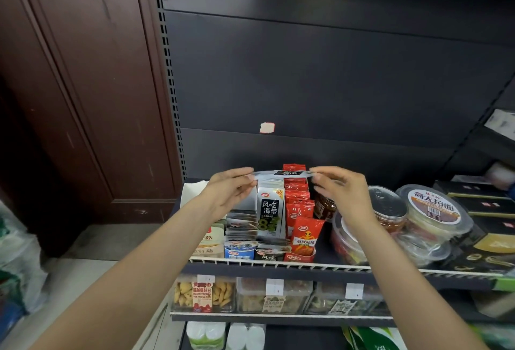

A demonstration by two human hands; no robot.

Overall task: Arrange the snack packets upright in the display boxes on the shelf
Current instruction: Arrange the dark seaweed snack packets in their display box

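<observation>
Head view, the only view. Landmark: the upright grey-and-black foil seaweed packet point(270, 214) standing front-most in its display box point(269, 255) on the white wire-edged shelf point(278, 262).

Directly above that packet, both hands hold one flat silver-grey foil snack packet point(282, 173) stretched level between them. The left hand point(225, 196) pinches its left end with thumb and fingertips; the right hand point(344, 191) pinches its right end the same way, the other fingers loosely curled. Holding it by both ends likely keeps the thin sachet taut and square, so it can be turned upright and slid down into the row behind the landmark.

Just right of the landmark, red foil snack packets point(299, 205) stand in a stepped row in a red box point(299, 257), faces forward so labels read from the aisle. Just left, more grey packets point(241, 224) lie slumped and stacked flat; judged not yet arranged. Below-left, a blue-and-white box point(239, 250) sits at the shelf edge.

Well right of the landmark: round clear plastic tubs with printed lids point(430, 211).

Risk, as a judgement: pushing in the new sachet could tip the front packet forward.
</observation>
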